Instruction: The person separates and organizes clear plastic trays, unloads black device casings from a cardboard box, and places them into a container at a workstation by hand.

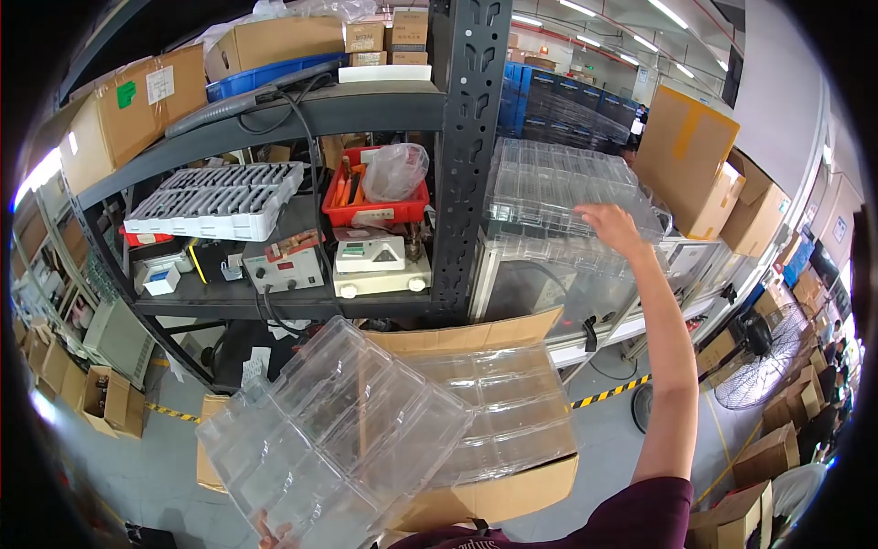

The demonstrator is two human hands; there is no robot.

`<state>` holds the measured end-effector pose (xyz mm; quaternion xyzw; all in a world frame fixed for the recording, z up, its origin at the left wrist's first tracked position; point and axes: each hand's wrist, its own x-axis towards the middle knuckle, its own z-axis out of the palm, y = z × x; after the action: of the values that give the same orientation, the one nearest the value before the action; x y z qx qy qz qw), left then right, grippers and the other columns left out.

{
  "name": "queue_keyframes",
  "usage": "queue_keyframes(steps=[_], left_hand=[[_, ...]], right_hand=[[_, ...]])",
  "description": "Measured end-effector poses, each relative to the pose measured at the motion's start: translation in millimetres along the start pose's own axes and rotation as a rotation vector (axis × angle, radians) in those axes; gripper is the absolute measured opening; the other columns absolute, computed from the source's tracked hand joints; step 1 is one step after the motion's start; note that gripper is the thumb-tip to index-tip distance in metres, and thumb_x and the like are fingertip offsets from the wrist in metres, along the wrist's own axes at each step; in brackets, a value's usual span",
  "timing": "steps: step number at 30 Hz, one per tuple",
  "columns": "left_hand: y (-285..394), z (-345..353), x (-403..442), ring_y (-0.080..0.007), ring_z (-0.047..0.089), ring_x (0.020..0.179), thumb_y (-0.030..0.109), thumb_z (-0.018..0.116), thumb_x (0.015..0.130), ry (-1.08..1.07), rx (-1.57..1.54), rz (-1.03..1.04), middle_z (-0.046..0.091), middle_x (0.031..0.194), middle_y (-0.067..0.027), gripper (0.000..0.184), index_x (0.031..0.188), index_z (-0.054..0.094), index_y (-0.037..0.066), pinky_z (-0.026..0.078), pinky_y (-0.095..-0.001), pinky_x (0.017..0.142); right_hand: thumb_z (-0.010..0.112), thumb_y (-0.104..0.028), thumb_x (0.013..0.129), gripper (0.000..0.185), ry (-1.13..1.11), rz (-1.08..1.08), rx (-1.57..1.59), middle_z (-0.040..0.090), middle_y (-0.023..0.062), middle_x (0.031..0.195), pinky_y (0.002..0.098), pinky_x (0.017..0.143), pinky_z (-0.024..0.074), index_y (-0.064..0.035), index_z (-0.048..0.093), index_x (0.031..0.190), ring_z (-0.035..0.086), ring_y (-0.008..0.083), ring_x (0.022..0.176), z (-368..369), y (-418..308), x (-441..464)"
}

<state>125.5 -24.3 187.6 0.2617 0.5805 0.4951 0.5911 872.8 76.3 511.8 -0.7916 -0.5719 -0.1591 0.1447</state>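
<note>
My left hand point(272, 531), partly seen at the bottom edge, grips the near corner of a clear plastic compartment tray point(338, 425), which is held tilted. Below and behind that tray stands an open cardboard box point(512, 489) with more clear trays point(498, 407) in it. My right arm reaches forward to a stack of clear plastic trays point(558, 188) on a metal-framed bench. There my right hand point(611, 229) has its fingers closed at the near edge of an upper tray. The fingertips' exact hold is hard to make out.
A dark metal shelf point(384, 101) on the left bears a white tray of parts point(219, 197), a red bin point(375, 210) and instruments. Cardboard boxes point(686, 165) stand behind the stack on the right. A floor fan point(754, 343) is at far right.
</note>
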Motion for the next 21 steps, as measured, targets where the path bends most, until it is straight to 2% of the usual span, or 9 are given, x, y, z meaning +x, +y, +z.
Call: queue_keyframes(steps=[2, 4, 6, 8, 11, 16, 18, 21], left_hand=[[-1, -3, 2, -0.0375, 0.042, 0.114, 0.047, 0.057, 0.069, -0.025, -0.036, -0.010, 0.038, 0.131, -0.0276, 0.089, 0.143, 0.021, 0.013, 0.036, -0.0460, 0.092], [0, -2, -1, -0.0372, 0.042, 0.115, 0.048, 0.057, 0.069, -0.047, -0.065, -0.025, 0.039, 0.131, -0.0269, 0.090, 0.144, 0.020, 0.013, 0.037, -0.0458, 0.091], [14, 16, -12, -0.0365, 0.041, 0.114, 0.048, 0.055, 0.071, -0.019, -0.013, 0.094, 0.039, 0.131, -0.0255, 0.087, 0.143, 0.021, 0.014, 0.039, -0.0458, 0.089], [-4, -5, 3, -0.0350, 0.043, 0.112, 0.047, 0.055, 0.072, -0.026, -0.040, 0.052, 0.040, 0.131, -0.0239, 0.085, 0.143, 0.024, 0.012, 0.040, -0.0451, 0.086], [0, -4, 2, -0.0316, 0.046, 0.108, 0.045, 0.054, 0.074, -0.012, -0.054, -0.007, 0.040, 0.132, -0.0205, 0.081, 0.141, 0.027, 0.008, 0.042, -0.0432, 0.082], [-31, -37, 26, -0.0266, 0.051, 0.098, 0.044, 0.054, 0.075, -0.012, -0.023, -0.068, 0.044, 0.128, -0.0161, 0.081, 0.139, 0.029, 0.003, 0.043, -0.0375, 0.076], [-2, -8, 8, -0.0263, 0.051, 0.094, 0.046, 0.055, 0.075, -0.001, -0.046, -0.027, 0.046, 0.125, -0.0161, 0.082, 0.139, 0.029, 0.003, 0.043, -0.0356, 0.075], [7, 0, 6, -0.0273, 0.051, 0.096, 0.048, 0.054, 0.075, 0.011, -0.004, 0.028, 0.045, 0.128, -0.0162, 0.083, 0.140, 0.028, 0.004, 0.042, -0.0368, 0.077]], right_hand=[[0.058, -0.017, 0.083, 0.025, 0.043, -0.084, -0.023, 0.063, 0.0085, 0.102, 0.0399, 0.081, 0.0468, -0.0172, 0.062, 0.107, 0.058, 0.0301, 0.096, 6, 1, -1], [0.058, -0.016, 0.082, 0.023, 0.014, -0.062, 0.016, 0.064, 0.0082, 0.099, 0.0398, 0.080, 0.0467, -0.0155, 0.062, 0.105, 0.058, 0.0295, 0.096, 8, -3, 1], [0.059, -0.015, 0.081, 0.022, -0.015, -0.030, 0.055, 0.064, 0.0080, 0.096, 0.0398, 0.080, 0.0467, -0.0139, 0.062, 0.102, 0.058, 0.0289, 0.096, 8, -5, 1], [0.060, -0.015, 0.079, 0.017, 0.106, -0.166, -0.076, 0.064, 0.0060, 0.089, 0.0394, 0.079, 0.0464, -0.0114, 0.061, 0.096, 0.057, 0.0269, 0.094, 6, -4, 5], [0.061, -0.015, 0.077, 0.016, 0.152, -0.248, -0.234, 0.063, 0.0039, 0.087, 0.0381, 0.076, 0.0450, -0.0108, 0.061, 0.093, 0.057, 0.0245, 0.089, -9, -9, -12], [0.061, -0.013, 0.076, 0.015, 0.290, -0.262, -0.297, 0.063, 0.0024, 0.084, 0.0352, 0.071, 0.0417, -0.0107, 0.061, 0.092, 0.055, 0.0218, 0.084, -6, -23, -67], [0.062, -0.013, 0.076, 0.016, 0.298, -0.245, -0.269, 0.063, 0.0024, 0.083, 0.0346, 0.070, 0.0409, -0.0105, 0.061, 0.092, 0.055, 0.0213, 0.084, -2, -27, -72], [0.062, -0.011, 0.075, 0.019, 0.350, -0.213, -0.267, 0.062, 0.0019, 0.083, 0.0352, 0.071, 0.0411, -0.0117, 0.062, 0.094, 0.055, 0.0213, 0.085, 6, -31, -65]])
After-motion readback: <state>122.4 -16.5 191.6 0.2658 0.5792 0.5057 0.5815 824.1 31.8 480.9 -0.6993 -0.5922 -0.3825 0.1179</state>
